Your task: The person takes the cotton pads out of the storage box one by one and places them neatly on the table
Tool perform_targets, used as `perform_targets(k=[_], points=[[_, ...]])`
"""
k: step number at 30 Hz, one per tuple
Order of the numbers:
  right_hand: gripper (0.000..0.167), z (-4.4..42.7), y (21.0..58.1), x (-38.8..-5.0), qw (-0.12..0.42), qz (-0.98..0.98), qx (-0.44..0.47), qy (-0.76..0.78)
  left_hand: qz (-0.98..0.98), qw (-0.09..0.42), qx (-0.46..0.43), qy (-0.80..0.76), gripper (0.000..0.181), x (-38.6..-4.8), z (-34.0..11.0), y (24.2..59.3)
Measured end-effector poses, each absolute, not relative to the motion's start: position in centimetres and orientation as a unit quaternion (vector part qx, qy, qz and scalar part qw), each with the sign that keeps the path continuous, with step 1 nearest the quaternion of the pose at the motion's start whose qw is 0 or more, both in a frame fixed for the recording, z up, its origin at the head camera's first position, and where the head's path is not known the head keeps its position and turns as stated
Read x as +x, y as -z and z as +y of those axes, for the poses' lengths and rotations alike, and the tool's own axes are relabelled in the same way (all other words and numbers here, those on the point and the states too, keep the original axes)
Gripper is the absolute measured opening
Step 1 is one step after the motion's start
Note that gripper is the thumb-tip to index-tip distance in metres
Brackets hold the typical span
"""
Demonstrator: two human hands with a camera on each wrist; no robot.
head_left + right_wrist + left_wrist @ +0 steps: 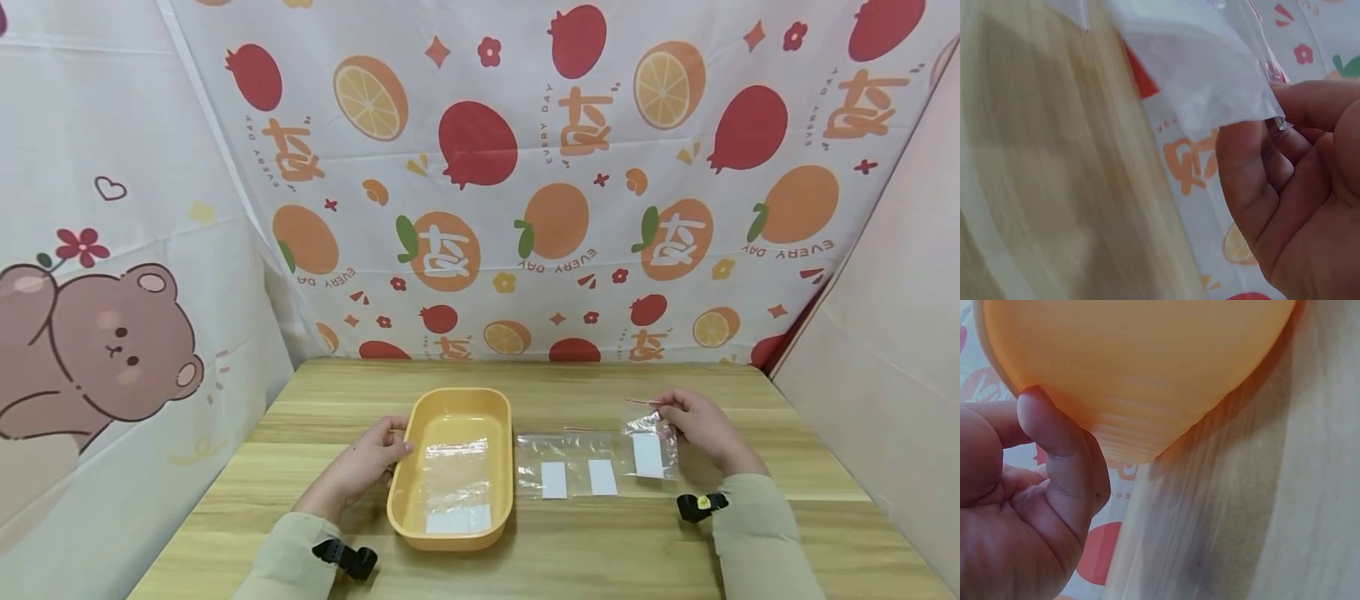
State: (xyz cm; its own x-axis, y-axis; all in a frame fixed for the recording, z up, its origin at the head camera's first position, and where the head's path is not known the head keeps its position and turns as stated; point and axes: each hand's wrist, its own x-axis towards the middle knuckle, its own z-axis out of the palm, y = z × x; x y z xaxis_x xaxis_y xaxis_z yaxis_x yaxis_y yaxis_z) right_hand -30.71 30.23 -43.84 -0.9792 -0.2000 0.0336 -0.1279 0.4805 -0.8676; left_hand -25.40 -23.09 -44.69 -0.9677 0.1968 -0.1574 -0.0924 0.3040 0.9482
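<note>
A yellow tray [450, 542] stands on the table with a clear bag [456, 475] inside, white paper at its lower end. The left hand [371, 458] grips the tray's left rim; in the left wrist view its fingers [1054, 425] curl at the edge. Right of the tray lie two clear zip bags, one [553, 481] beside the other [602, 477], each with a white card. The right hand [701, 425] pinches the upper right edge of a third bag [648, 455], also holding a white card. In the right wrist view that bag [1204, 81] hangs from thumb and fingers.
The wooden table [600, 550] runs back to a fruit-printed cloth [480, 250]. A bear-printed cloth [120, 350] hangs on the left and a plain pale one [885, 333] on the right. Each wrist wears a black camera strap.
</note>
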Motion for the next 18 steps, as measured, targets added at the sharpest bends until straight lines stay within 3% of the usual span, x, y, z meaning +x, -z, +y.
perform_targets(k=[10,18], points=[[0.022,30.4,45.3,-30.9,0.104,0.853,-0.105,0.501,0.796,0.121,0.040,-0.591,0.044,-25.3,-23.1,44.7],[0.021,29.9,46.0,-30.9,0.128,0.845,-0.111,0.507,0.797,0.122,0.033,-0.591,0.042,-25.5,-23.1,44.8]])
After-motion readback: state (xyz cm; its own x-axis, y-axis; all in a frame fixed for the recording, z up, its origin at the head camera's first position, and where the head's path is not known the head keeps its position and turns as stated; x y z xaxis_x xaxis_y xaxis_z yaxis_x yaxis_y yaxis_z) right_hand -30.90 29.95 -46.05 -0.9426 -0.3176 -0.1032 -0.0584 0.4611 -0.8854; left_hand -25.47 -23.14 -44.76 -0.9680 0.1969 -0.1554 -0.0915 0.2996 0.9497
